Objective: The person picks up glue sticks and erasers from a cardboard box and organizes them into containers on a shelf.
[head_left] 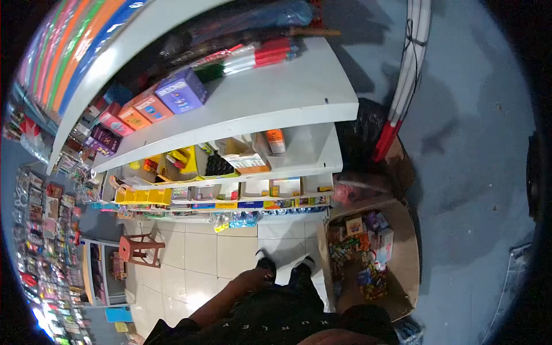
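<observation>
My left hand point(260, 279) is by my left thigh, above my dark shoe point(266, 263); its fingers are small and blurred, and no object shows in it. On the right, my right arm reaches down into an open cardboard box point(409, 270). My right hand point(351, 269) is among small colourful packets point(343, 250) in there, and its fingers blend into them. Around it in the box are a white and pink carton point(384, 244), a small cream box point(354, 226) and blue and yellow packets point(371, 283).
White shelves point(276, 100) ahead carry a purple box point(181, 92), orange boxes point(152, 107) and yellow bins point(142, 195). White poles with red ends point(403, 75) lean near the blue wall point(466, 172). A brown stool point(140, 249) stands on the tiled floor point(201, 253), left.
</observation>
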A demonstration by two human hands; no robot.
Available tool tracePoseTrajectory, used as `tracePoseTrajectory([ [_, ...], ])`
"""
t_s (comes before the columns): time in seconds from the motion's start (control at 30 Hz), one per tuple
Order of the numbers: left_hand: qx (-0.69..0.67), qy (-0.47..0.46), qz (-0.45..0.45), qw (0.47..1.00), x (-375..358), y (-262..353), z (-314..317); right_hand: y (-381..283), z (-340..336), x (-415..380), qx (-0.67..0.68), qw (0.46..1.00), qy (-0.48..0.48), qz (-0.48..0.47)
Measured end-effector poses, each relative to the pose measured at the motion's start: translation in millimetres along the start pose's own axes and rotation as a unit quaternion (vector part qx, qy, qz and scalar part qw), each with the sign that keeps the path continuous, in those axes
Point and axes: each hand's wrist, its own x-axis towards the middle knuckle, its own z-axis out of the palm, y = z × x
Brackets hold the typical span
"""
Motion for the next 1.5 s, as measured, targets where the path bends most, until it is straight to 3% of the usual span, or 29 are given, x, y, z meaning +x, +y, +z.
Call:
tracePoseTrajectory([
  [0.17,0.033,-0.015,0.089,0.995,39.9,-43.6,28.9,34.6,-32.0,-39.8,0.041,0.996,-0.027,0.078],
  [0.23,0.028,0.004,0.096,0.995,15.9,-15.2,1.7,32.2,-39.8,-45.4,0.065,0.994,-0.019,0.091],
  [0.4,0.002,0.039,0.148,0.988,13.6,-18.8,-12.1,4.7,-50.0,-52.4,0.144,0.987,0.014,0.076],
  [0.63,-0.154,0.053,0.210,0.964,-1.0,-38.2,-24.5,-135.1,-51.1,-63.8,0.291,0.951,0.091,-0.047],
  [0.73,-0.157,0.085,0.265,0.948,8.5,-55.8,-23.2,-204.6,-71.8,-81.4,0.321,0.930,0.139,-0.115],
  [0.8,-0.241,0.069,0.267,0.931,-7.0,-53.2,-35.0,-246.9,-88.3,-100.5,0.318,0.919,0.168,-0.161],
  [0.87,-0.387,0.022,0.231,0.892,-13.8,-56.3,-43.7,-284.9,-90.3,-119.8,0.236,0.929,0.182,-0.221],
  [0.9,-0.464,0.029,0.265,0.845,-14.7,-61.1,-41.5,-300.1,-84.8,-129.3,0.156,0.934,0.188,-0.262],
  [0.97,-0.575,0.043,0.233,0.783,-14.4,-59.2,-41.1,-318.3,-59.5,-139.3,-0.043,0.899,0.216,-0.378],
  [1.0,-0.618,0.050,0.208,0.756,-19.3,-55.7,-44.9,-336.0,-38.8,-174.9,-0.050,0.892,0.137,-0.428],
  [1.07,-0.694,0.053,0.245,0.674,-25.1,-54.7,-46.1,-361.1,6.9,-233.7,-0.046,0.865,-0.038,-0.498],
  [1.1,-0.742,0.044,0.227,0.629,-27.9,-50.9,-49.8,-368.0,31.8,-255.8,-0.039,0.847,-0.131,-0.514],
  [1.2,-0.801,0.005,0.250,0.544,-41.5,-51.2,-49.8,-357.7,113.0,-298.2,-0.177,0.815,-0.213,-0.510],
  [1.3,-0.834,0.010,0.230,0.501,-34.9,-78.5,-35.9,-351.2,152.5,-340.6,-0.316,0.783,-0.135,-0.518],
  [1.5,-0.877,0.047,0.153,0.453,-55.0,-112.9,-20.5,-347.2,184.6,-363.6,-0.369,0.750,-0.226,-0.501],
])
